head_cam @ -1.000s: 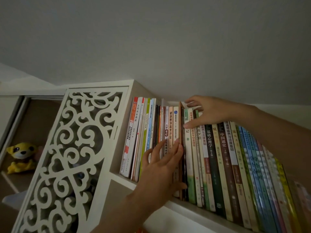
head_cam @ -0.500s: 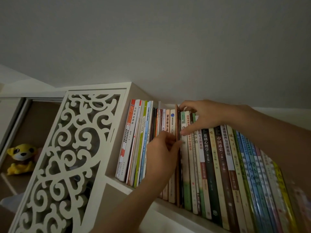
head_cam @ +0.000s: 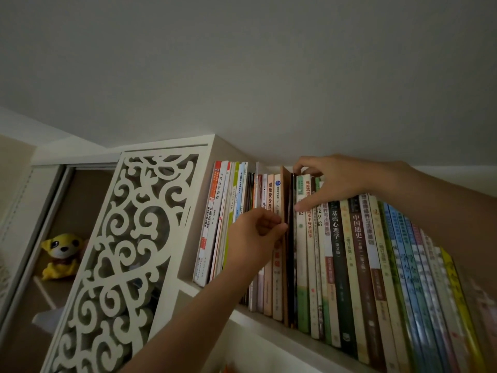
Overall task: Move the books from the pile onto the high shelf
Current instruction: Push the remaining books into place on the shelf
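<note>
Brown book [head_cam: 285,200] seated into shelf [head_cam: 271,325] row.
Left hand [head_cam: 258,235] pinches its spine; right hand [head_cam: 330,181] grips neighbouring books [head_cam: 309,238], holding the gap.

Two hands: left hand [head_cam: 255,232] at centre, right hand [head_cam: 330,181] upper right. One yellow plush toy [head_cam: 60,255] at left. One fretwork panel [head_cam: 129,254]. Some thirty-odd books [head_cam: 338,265], uncountable exactly.

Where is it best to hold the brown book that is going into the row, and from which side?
Probably the brown book at its exposed front edge, from the front, as the left hand pinches it now. It stands upright, wedged between neighbours, so its faces are covered; the right hand holds the right-side books.
</note>
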`<state>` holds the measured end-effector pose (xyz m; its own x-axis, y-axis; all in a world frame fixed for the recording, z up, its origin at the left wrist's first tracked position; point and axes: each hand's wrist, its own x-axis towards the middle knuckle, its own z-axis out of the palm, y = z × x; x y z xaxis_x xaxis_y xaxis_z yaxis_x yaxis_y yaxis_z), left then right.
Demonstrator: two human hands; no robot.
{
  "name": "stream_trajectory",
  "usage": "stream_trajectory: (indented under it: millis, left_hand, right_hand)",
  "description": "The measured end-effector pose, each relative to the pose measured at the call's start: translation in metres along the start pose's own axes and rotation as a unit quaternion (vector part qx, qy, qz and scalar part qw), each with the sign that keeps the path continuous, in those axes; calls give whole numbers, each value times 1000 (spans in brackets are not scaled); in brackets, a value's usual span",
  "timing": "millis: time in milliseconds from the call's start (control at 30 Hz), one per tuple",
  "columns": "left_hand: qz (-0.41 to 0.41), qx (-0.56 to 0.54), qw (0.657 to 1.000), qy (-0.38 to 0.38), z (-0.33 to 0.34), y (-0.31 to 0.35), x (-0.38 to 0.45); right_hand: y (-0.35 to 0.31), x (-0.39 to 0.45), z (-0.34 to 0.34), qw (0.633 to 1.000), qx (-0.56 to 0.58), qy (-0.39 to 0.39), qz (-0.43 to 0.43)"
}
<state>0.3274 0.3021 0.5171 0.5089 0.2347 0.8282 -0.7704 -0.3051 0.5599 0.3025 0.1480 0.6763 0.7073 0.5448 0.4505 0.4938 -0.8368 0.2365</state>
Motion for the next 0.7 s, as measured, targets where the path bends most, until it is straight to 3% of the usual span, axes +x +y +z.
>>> stream_trajectory:
  millis: [333, 467, 567, 700]
  left_hand:
    - [5, 96, 995, 1, 4, 13, -3]
    - [22, 96, 995, 9, 12, 17, -12]
    - [46, 93, 994, 16, 12, 21, -20]
    - [83, 73, 991, 72, -11, 23, -26]
  right_hand:
    - [-8, -2, 7, 998, -45, -34, 18]
    - [-16, 1, 16, 993, -115, 7, 39]
    - [-12, 2, 19, 994, -99, 25, 41]
    - [-10, 3, 15, 997, -46, -24, 57]
